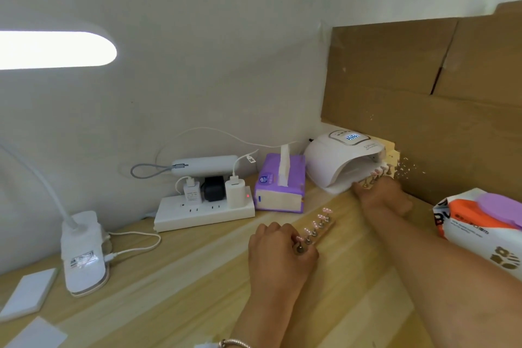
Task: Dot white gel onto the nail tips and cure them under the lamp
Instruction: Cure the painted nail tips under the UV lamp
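Strips of nail tips, likely light and tippable, are gripped by their ends: left hand on bench, right hand at lamp.

Can't read the blue numbers on the nail lamp: too blurry. Can't make out any white dots on the nail tips: too small, just pink smears. Can't see the near end of the wooden strip, tucked under the curled fingers of the left hand. Blurry right hand, maybe holding a second strip at the lamp's mouth. Only part of the desk lamp head seen, cut by the left edge. Same for the wipes pack on the right and the bracelet at the bottom.
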Available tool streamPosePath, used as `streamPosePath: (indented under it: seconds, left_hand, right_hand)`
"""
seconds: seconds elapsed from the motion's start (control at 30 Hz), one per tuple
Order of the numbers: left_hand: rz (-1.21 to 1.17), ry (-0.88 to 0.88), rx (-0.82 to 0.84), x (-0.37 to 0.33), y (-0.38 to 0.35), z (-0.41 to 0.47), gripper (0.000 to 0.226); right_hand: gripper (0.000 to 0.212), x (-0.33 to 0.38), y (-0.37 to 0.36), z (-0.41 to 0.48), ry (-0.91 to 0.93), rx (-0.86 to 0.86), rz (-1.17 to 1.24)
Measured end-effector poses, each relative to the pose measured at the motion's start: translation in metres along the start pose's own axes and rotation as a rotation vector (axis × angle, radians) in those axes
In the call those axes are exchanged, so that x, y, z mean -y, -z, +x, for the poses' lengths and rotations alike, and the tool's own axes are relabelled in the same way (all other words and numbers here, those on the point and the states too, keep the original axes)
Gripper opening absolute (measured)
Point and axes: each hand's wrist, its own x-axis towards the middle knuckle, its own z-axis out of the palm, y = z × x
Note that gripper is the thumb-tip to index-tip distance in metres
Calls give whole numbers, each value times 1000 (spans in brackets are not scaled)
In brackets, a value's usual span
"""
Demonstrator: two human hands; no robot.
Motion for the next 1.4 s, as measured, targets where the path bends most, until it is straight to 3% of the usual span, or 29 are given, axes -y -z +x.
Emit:
streamPosePath:
  seconds: [0.23,0.43,0.57,0.67,0.83,0.9,1.0,1.1,1.17,1.27,1.33,1.4]
  left_hand:
    - [-14,6,17,0,1,0,22]
    - [12,31,22,0,3,-1,23]
    - [39,55,5,0,3,0,23]
    - [52,69,3,1,2,1,23]
    - [105,132,-60,2,0,3,24]
    - [127,178,-81,4,-1,4,25]
    - [113,206,-77,4,-1,5,31]
    - [95,216,-66,4,1,5,33]
    - [85,213,-57,4,2,4,33]
    - [71,210,-39,3,4,3,32]
    - [51,213,-27,2,6,1,33]
    - [45,214,-20,1,6,1,34]
  right_hand:
    - [51,-2,4,15,-29,-19,-38]
    - [29,-9,-3,14,180,-25,-65]
    - [28,-10,-6,18,155,-31,-75]
    - [30,-5,-7,24,97,23,-104]
    - [54,1,0,35,65,157,-130]
    - [46,4,8,34,78,287,-197]
    - [17,13,33,22,165,655,-192]
    - [31,15,43,-2,472,889,-140]
    - [38,12,42,-25,617,919,-56]
    - [19,5,42,-43,672,893,31]
    - [13,-1,50,-41,706,808,-119]
    - [20,-5,63,-34,700,694,-339]
